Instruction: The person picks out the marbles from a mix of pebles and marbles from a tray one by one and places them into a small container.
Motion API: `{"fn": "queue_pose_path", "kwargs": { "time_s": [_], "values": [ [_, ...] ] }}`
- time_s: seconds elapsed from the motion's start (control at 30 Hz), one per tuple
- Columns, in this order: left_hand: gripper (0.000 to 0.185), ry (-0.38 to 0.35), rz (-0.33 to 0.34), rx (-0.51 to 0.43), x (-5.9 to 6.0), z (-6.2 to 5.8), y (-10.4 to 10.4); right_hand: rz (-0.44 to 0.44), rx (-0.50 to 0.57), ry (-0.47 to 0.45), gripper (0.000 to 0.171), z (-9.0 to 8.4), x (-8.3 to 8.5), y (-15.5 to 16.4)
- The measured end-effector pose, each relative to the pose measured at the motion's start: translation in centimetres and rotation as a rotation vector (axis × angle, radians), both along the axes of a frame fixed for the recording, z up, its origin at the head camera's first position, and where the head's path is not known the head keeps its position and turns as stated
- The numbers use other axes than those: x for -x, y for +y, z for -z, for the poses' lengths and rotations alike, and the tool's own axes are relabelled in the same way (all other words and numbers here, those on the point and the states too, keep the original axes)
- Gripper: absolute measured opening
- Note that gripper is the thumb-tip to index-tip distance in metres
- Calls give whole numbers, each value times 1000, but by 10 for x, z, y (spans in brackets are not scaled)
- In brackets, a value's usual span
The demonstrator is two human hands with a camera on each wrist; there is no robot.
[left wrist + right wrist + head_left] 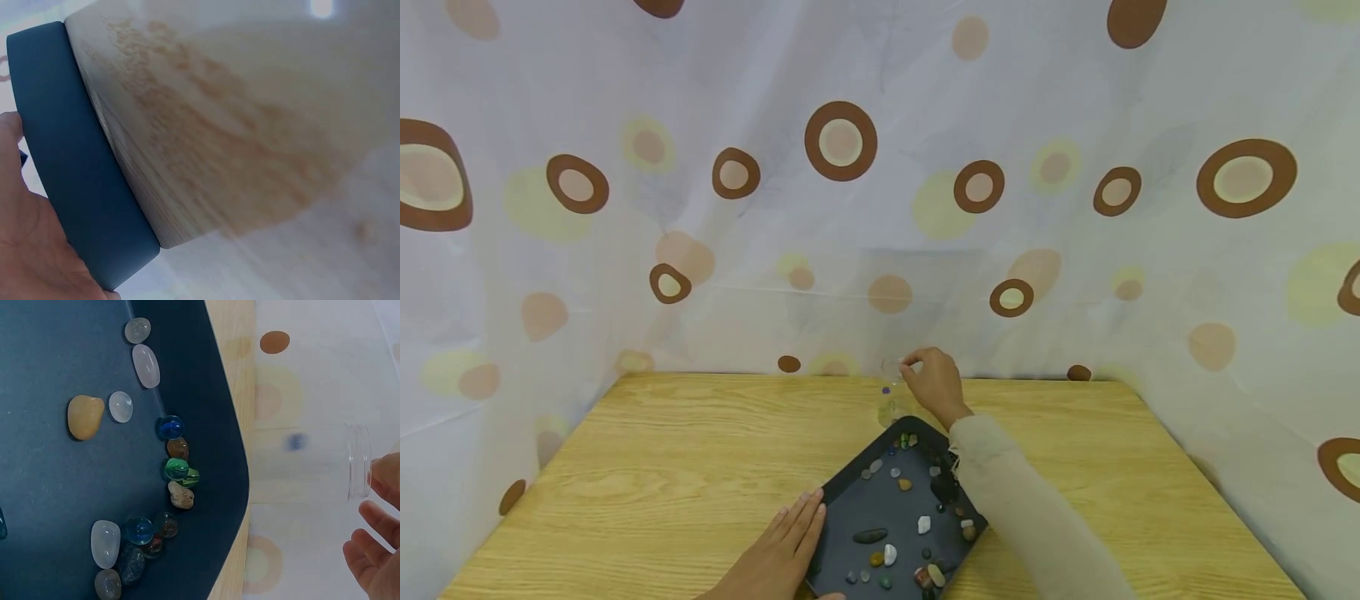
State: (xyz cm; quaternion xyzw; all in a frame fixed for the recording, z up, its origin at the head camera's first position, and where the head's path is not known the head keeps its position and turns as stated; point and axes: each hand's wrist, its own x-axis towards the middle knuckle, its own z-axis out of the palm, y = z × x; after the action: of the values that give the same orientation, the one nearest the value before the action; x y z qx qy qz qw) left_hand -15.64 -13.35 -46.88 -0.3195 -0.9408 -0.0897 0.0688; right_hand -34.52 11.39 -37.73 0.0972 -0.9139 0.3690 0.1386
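The jar [891,392] is clear, small and upright, standing on the tabletop [662,467] near its far edge, just beyond the far corner of the tray [842,496]. In the right wrist view its rim [358,461] shows as a thin clear ring, with a blue bead [295,442] seemingly dropping inside. It looks light, hard and smooth, so it could tip or slip easily; the safest hold is likely round its wall below the rim.

The right hand [934,385] hovers at the jar's mouth, fingertips [912,361] pinched together; whether they hold anything I cannot tell.

The left hand [786,542] lies flat, fingers straight, against the tray's left edge.

The dark tray carries scattered stones and marbles [177,469], many bunched in its far corner.
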Motion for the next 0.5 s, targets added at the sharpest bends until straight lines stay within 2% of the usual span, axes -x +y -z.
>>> {"fn": "queue_pose_path", "kwargs": {
  "time_s": [0.27,0.37,0.5],
  "values": [
    [97,183,-6,30,1,3,-2,-16,-1,-11,19,2,0,1],
    [99,198,-18,30,1,2,-2,-19,2,-15,20,2,0,2],
    [100,174,-34,32,0,1,-2,-23,5,-34,22,3,0,3]
  ]
}}
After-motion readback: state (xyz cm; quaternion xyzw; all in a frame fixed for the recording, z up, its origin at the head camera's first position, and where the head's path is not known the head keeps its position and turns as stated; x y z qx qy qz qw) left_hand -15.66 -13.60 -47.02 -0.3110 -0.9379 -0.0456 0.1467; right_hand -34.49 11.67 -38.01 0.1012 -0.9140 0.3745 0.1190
